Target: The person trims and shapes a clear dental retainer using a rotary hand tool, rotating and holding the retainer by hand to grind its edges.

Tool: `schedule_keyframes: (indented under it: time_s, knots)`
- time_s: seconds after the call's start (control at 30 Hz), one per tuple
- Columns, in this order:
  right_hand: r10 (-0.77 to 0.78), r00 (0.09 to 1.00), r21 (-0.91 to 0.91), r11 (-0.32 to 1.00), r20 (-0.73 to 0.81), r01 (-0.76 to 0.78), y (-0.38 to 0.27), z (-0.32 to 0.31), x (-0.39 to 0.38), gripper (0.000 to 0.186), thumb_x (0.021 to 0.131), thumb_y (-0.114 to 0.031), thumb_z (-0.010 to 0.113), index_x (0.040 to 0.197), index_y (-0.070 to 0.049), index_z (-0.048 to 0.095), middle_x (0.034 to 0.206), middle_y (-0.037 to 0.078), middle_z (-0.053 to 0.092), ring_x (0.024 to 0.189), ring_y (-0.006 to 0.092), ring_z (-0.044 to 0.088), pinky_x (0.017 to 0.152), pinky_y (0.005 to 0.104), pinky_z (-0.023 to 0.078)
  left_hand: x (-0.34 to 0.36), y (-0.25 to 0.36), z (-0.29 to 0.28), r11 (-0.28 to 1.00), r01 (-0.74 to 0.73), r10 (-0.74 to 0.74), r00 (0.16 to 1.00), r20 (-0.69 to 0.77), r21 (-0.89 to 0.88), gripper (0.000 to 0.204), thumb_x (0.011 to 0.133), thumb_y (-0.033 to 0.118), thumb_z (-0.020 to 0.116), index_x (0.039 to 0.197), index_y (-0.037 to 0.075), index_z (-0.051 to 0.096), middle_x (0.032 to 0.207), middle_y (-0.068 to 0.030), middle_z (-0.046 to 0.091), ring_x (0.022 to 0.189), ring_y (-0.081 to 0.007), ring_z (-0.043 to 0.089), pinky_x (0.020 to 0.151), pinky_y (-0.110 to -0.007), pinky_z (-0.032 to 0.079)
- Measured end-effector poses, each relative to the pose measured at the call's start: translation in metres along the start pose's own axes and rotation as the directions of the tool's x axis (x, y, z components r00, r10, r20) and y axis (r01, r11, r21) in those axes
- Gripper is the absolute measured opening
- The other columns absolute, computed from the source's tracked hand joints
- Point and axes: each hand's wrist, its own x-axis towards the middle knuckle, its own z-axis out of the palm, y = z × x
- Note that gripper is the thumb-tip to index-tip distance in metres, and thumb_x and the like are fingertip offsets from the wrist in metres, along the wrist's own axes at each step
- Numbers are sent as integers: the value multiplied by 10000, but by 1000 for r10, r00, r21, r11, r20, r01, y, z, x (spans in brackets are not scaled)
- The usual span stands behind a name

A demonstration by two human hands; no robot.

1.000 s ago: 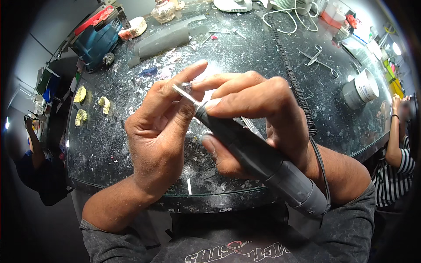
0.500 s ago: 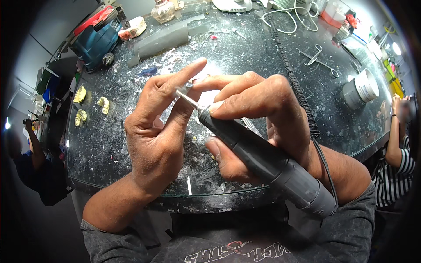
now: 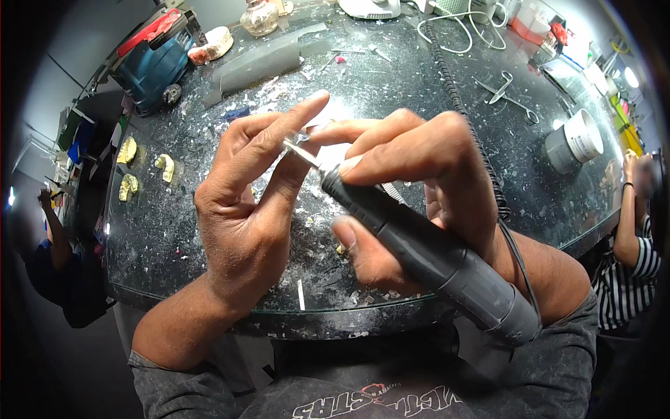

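Right grip wraps black rotary handpiece, nose angled up-left; left grip pinches small clear piece by the tool tip, index finger extended.

Head view: left unit of two wide fisheye cameras worn side by side on the person's head. Aim: down and forward, over a dark, glass-topped, white-speckled surface; picture upright, unmirrored. Range: close; bare left hand and bare right hand fill mid-frame, bare forearms rising from below, wearer's dark grey printed shirt at bottom edge. Surface's near edge bows across lower frame. Field wide: a co-worker's black-and-white striped garment shows at far right; corners black.
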Motion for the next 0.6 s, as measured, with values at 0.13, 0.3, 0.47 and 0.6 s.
schedule_keyframes:
  time_s: [0.13,0.3,0.47,0.6]
  knots:
    - [25,1000,-12,1000,14,-25,-2,-3,1,410,705,-37,794,1031,28,554,893,101,545,832,207,624,721,310,528,2,4,-7,982,-4,-13,996,88,190,362,930,83,568,1283,2,586,1271,-157,538,1160,-202,537,1057,-373,414]
    - [3,1000,-35,999,28,-2,-2,-5,1,406,702,-35,795,1020,32,551,897,112,542,822,208,619,718,313,524,2,9,-6,975,20,-38,997,74,223,362,923,68,567,1278,2,594,1244,-146,549,1171,-195,512,1052,-371,398]
    - [-11,1000,-35,999,8,12,-3,-6,7,446,735,-61,797,1066,32,512,979,123,558,842,195,641,766,356,560,2,6,-4,993,6,-17,996,85,121,359,922,102,608,1265,-3,603,1190,-123,552,1134,-192,517,1034,-352,383]
    - [26,999,-107,994,-43,-30,-1,-8,9,449,794,-100,786,1116,28,499,1015,124,592,834,166,660,736,298,578,2,8,4,985,-17,23,999,-31,171,362,838,-24,684,1174,107,696,978,-55,621,929,-139,555,839,-264,466]
